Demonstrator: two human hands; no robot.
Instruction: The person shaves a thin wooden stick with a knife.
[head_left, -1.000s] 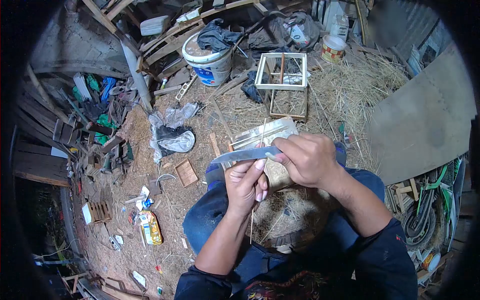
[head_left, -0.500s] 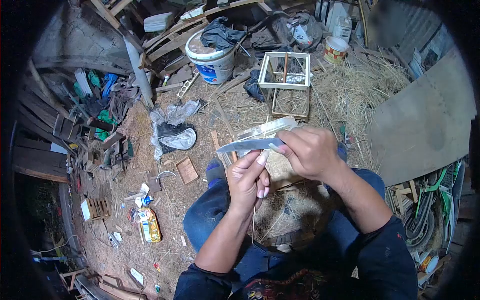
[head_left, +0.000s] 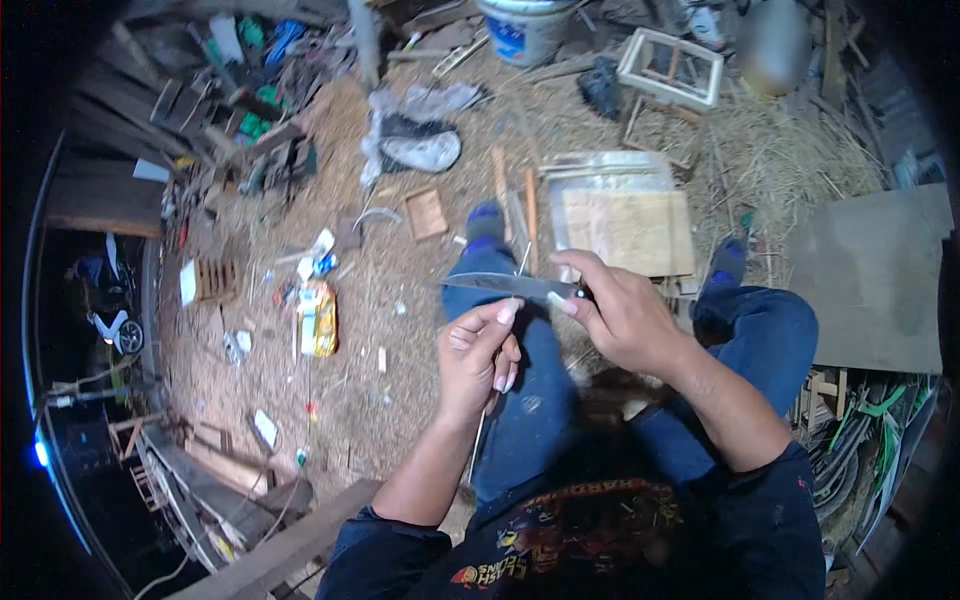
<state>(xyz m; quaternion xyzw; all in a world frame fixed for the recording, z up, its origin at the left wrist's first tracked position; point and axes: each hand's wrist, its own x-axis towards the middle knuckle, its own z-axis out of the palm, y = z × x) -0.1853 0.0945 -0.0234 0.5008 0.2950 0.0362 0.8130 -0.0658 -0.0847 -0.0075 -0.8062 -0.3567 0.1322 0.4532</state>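
My right hand (head_left: 635, 312) is wrapped round the handle of a knife, whose long blade (head_left: 495, 284) points left. Just below the blade, my left hand (head_left: 478, 352) pinches a thin stick between thumb and fingers. The stick's pale upper end (head_left: 525, 255) rises past the blade, and its lower part runs down beside my left wrist. The blade lies across the stick, close above my left thumb; whether it touches cannot be made out. Both hands are over my left leg (head_left: 530, 410).
A flat wooden board (head_left: 625, 230) lies ahead between my feet, with an orange-brown stick (head_left: 531, 215) beside it. A wooden frame (head_left: 670, 68) and a bucket (head_left: 522, 35) stand farther off. On the left are a shallow wooden box (head_left: 425, 214) and a yellow packet (head_left: 319, 320).
The view has swung, so the floor things appear higher and farther right. The knife blade has tilted from tip-down to nearly level, and the stick's upper end now shows above it.
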